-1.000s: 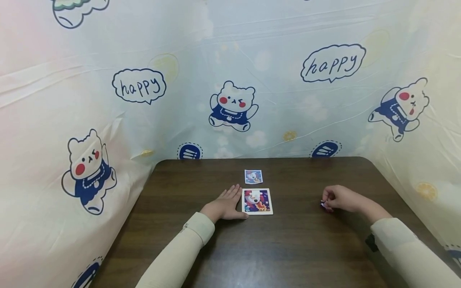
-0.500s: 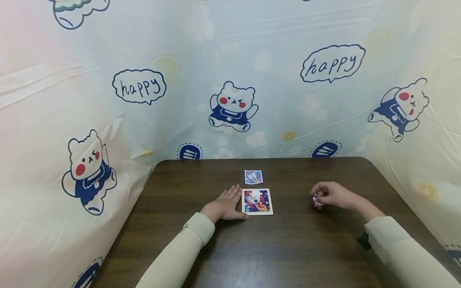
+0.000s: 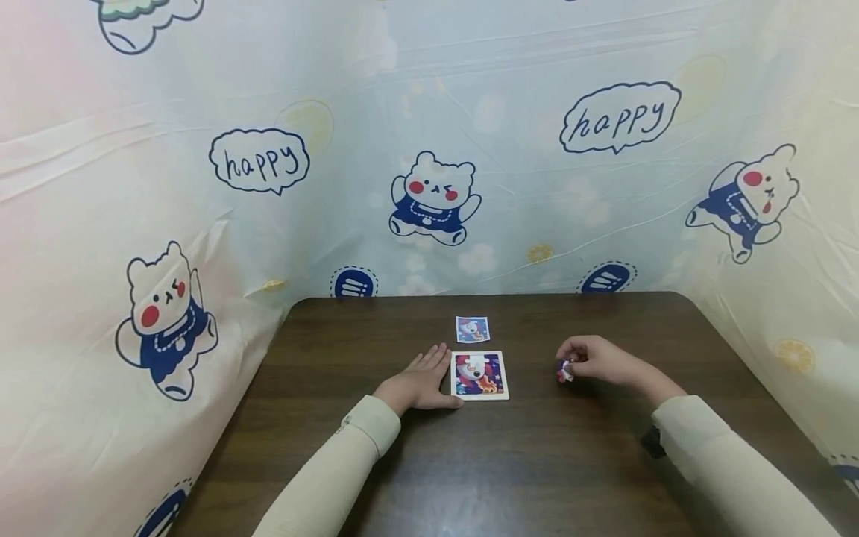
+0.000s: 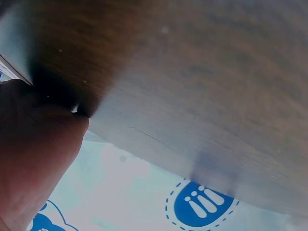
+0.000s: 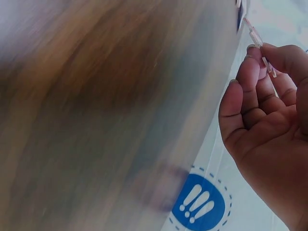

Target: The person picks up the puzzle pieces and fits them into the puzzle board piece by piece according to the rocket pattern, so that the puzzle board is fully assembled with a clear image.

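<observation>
In the head view, a small square jigsaw puzzle with a white frame (image 3: 483,397) lies mid-table, showing a colourful picture with a pale knobbed patch near its top. My left hand (image 3: 419,382) rests flat to its left, fingers spread, fingertips and thumb at the frame's left side. Off to the right, my right hand (image 3: 597,361) pinches a small purple, red and white puzzle piece (image 3: 565,371) between thumb and fingers. From the right wrist, the piece (image 5: 268,66) appears edge-on as a thin pale strip. A small printed picture card (image 3: 473,330) lies just beyond the puzzle.
The dark brown wooden table (image 3: 537,462) has rounded far corners. A pale curtain (image 3: 523,186) printed with bears and "happy" bubbles hangs behind it and along both sides.
My right hand has moved left across the table toward the puzzle, carrying the puzzle piece. My left hand, the puzzle and the card have stayed in place.
</observation>
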